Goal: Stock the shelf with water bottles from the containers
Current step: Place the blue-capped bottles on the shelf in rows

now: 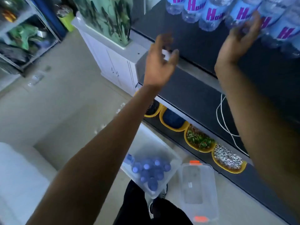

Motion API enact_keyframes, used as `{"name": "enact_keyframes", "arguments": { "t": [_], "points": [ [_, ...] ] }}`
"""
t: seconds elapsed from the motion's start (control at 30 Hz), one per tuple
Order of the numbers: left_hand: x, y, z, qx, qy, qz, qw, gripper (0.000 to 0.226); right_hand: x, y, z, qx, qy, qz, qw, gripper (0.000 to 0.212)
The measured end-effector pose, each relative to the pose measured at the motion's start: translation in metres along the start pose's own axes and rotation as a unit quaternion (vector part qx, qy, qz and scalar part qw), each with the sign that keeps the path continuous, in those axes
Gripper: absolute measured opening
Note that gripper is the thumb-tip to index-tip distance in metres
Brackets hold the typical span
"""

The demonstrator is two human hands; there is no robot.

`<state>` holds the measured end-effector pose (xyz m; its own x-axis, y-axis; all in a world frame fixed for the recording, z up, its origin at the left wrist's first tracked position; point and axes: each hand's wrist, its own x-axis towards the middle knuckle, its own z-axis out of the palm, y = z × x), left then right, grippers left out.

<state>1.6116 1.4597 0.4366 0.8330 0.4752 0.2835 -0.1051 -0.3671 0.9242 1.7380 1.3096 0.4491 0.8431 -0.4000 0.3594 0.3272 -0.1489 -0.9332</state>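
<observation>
At least 6 clear plastic bottles (211, 17) stand side by side along the upper tier of the dark shelf (194, 46), each with a pale blue label bearing purple letters. The row runs out of view at the top and right. The shelf has pale front edges and lower tiers below.

2 clear plastic containers sit on the floor near the shelf's foot, just beside each other. The left container (172, 157) sits at an angle and holds a tight cluster of upright bottles with blue caps (146, 166). The right container (209, 181) shows its bare base and has an orange latch at each end.
</observation>
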Motion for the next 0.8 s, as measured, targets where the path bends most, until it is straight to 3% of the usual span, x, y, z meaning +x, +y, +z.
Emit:
{"name": "enact_keyframes", "arguments": {
  "t": [0.1,0.2,0.33,0.43,0.53,0.63,0.73,0.8],
  "points": [
    [-0.048,-0.022,-0.035,0.024,0.069,0.038,0.997,0.034,-0.053,0.001,-0.041,0.055,-0.068,-0.081,0.993,0.053],
    [-0.109,-0.068,-0.048,0.059,0.06,-0.009,0.996,0.034,-0.137,0.029,-0.094,0.032,-0.161,-0.123,0.979,0.048],
    [-0.208,-0.152,-0.045,0.118,0.017,-0.117,0.986,0.037,-0.267,0.097,-0.169,-0.078,-0.268,0.018,0.96,0.045],
    [-0.285,-0.212,-0.034,0.167,-0.049,-0.179,0.968,0.046,-0.34,0.162,-0.226,-0.19,-0.365,0.104,0.906,0.042],
    [-0.347,-0.269,-0.02,0.225,-0.167,-0.234,0.931,0.058,-0.392,0.22,-0.261,-0.285,-0.441,0.126,0.842,0.042],
    [-0.391,-0.318,-0.006,0.293,-0.307,-0.272,0.864,0.074,-0.42,0.27,-0.27,-0.343,-0.509,0.094,0.784,0.044],
    [-0.416,-0.36,0.006,0.382,-0.398,-0.24,0.799,0.082,-0.433,0.314,-0.258,-0.406,-0.542,0.056,0.733,0.049],
    [-0.414,-0.377,0.013,0.442,-0.396,-0.187,0.783,0.077,-0.432,0.335,-0.243,-0.457,-0.548,0.007,0.7,0.051]
  ]
}}
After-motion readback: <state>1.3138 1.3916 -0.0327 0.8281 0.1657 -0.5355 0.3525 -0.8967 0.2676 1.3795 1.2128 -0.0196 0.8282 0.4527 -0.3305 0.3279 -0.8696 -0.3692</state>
